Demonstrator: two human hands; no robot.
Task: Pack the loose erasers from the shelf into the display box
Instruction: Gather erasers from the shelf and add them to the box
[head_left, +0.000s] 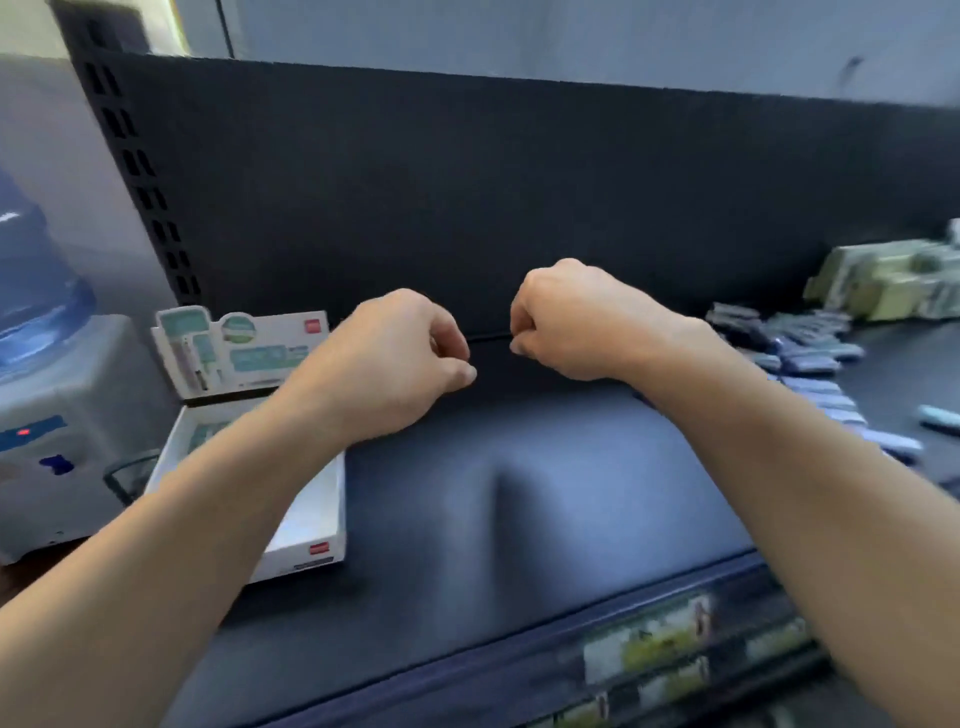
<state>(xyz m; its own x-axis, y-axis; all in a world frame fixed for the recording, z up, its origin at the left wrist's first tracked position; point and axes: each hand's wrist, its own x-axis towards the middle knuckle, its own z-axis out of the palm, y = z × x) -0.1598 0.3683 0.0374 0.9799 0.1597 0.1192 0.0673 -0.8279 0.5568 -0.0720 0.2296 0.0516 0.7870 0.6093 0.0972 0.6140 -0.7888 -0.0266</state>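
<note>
The white display box (319, 512) lies open on the left of the dark shelf (519, 493), its printed lid card standing upright behind it; my left forearm hides much of its inside. A row of loose blue-wrapped erasers (810, 353) lies at the right of the shelf. My left hand (400, 353) and my right hand (566, 322) hover side by side above the middle of the shelf, both with fingers curled into loose fists. I see nothing held in either. The view is blurred.
A water dispenser (47, 395) with a blue bottle stands left of the shelf. A pile of green-wrapped packs (883, 286) sits at the far right, and a single light blue eraser (940, 418) lies apart. Price labels (649, 649) run along the shelf's front edge.
</note>
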